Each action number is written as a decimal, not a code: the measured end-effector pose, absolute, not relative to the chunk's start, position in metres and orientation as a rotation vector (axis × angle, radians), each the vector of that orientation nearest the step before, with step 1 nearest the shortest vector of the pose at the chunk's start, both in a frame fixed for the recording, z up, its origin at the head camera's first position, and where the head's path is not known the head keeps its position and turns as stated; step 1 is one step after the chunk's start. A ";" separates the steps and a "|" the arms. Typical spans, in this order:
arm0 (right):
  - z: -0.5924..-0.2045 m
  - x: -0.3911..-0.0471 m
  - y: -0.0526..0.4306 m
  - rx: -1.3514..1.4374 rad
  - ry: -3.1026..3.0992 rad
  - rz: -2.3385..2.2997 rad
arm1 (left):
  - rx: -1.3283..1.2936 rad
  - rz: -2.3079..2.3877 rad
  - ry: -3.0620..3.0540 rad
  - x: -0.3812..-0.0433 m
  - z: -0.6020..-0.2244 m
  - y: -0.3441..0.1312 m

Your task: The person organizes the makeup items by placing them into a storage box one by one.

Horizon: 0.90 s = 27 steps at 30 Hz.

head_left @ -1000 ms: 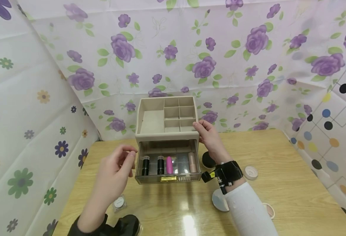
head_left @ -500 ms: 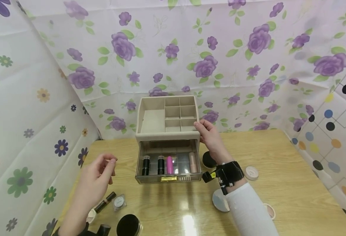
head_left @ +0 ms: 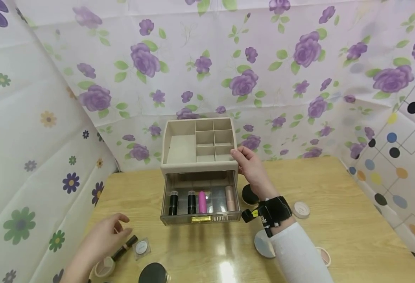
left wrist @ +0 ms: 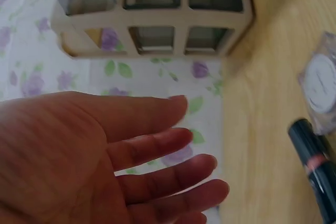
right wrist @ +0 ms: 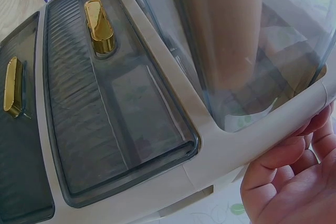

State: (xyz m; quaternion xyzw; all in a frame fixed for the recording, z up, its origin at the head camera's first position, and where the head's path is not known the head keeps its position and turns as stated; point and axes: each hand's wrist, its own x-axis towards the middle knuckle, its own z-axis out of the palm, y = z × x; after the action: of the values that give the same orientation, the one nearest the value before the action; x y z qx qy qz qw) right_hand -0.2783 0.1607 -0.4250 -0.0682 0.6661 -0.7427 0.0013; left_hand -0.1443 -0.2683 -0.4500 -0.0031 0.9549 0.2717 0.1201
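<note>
A beige makeup organizer (head_left: 199,167) stands toward the back of the table with its clear top drawer (head_left: 200,220) pulled out. Two black lipsticks (head_left: 191,202), a bright pink tube (head_left: 202,202) and a pale beige tube (head_left: 230,199) lie inside it. My right hand (head_left: 252,169) grips the organizer's right side, thumb at the top rim and fingers curled beneath in the right wrist view. On the left, my left hand (head_left: 102,237) hovers with nothing in its loosely bent fingers. Nearest to it is a dark cosmetic tube (left wrist: 314,166), beside a small square clear case (left wrist: 321,82).
Front left, a round open compact (head_left: 104,267) and a black-lidded jar (head_left: 153,273) stand on the table. Right of the organizer are a black round case (head_left: 249,194), a silvery disc (head_left: 264,244), a white round compact (head_left: 301,210) and a pinkish one (head_left: 323,256). Flowered cloth (head_left: 200,90) hangs behind.
My left hand has moved from beside the drawer's left edge down and left, over the loose cosmetics, its fingers spreading apart. My right hand keeps its grip on the organizer.
</note>
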 end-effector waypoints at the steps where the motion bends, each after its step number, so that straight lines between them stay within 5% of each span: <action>1: -0.426 -0.278 0.160 -0.215 2.088 -2.334 | -0.017 0.789 2.785 -0.144 -0.453 -0.270; 27: -0.426 -0.277 0.162 -0.233 2.114 -2.322 | -0.051 0.699 2.665 -0.152 -0.491 -0.287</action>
State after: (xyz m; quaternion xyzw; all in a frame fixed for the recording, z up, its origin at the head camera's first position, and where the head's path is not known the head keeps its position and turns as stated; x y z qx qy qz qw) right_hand -0.2766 0.1619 -0.4264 -0.0739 0.6713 -0.7375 -0.0033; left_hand -0.1520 -0.2868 -0.4914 -0.0183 0.9492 0.2489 0.1920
